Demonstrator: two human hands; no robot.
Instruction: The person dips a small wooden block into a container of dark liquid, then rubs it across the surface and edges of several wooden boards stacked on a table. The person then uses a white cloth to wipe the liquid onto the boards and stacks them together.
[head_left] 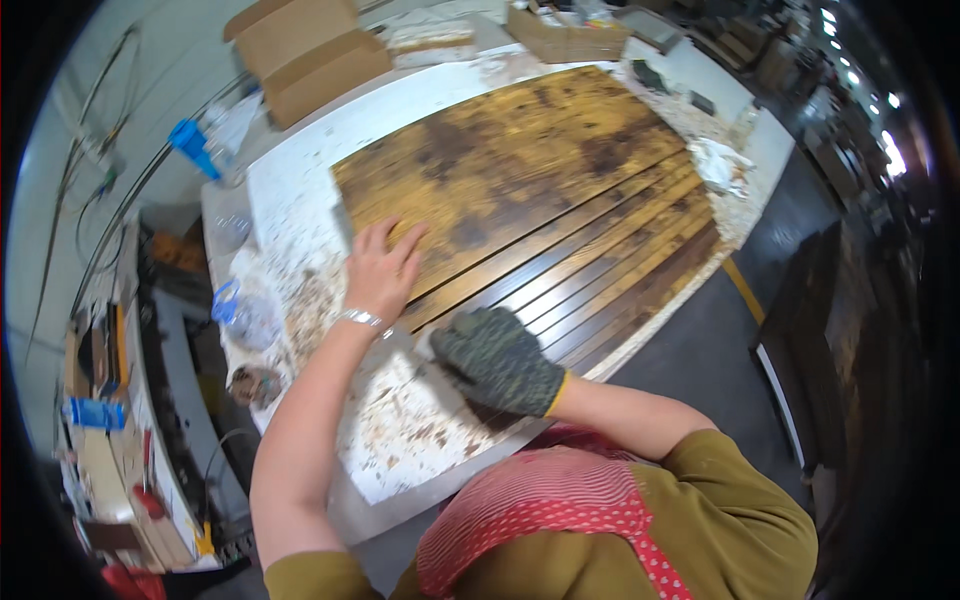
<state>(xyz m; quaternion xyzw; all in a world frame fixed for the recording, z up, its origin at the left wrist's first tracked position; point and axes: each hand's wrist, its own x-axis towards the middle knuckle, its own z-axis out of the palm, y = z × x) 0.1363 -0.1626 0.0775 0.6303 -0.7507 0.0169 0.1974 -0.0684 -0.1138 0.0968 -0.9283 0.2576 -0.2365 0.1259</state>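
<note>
My left hand (pixel 383 270) is bare, with a bracelet at the wrist. Its fingers lie spread on the left end of a wide brown wood-grain panel (pixel 520 140). Nearer to me, several narrow wood-grain strips (pixel 600 270) lie side by side along that panel. My right hand (pixel 500 360) wears a dark green mottled knit glove with a yellow cuff. It is curled closed at the near left ends of the strips, and whatever it may hold is hidden under the glove.
The white worktable (pixel 385 450) is strewn with brown flakes. A clear jug with a blue handle (pixel 245 315) and a small stained jar (pixel 253 385) stand at its left edge. An open cardboard box (pixel 310 60) sits at the back left, and crumpled white wrapping (pixel 720 165) lies at the right.
</note>
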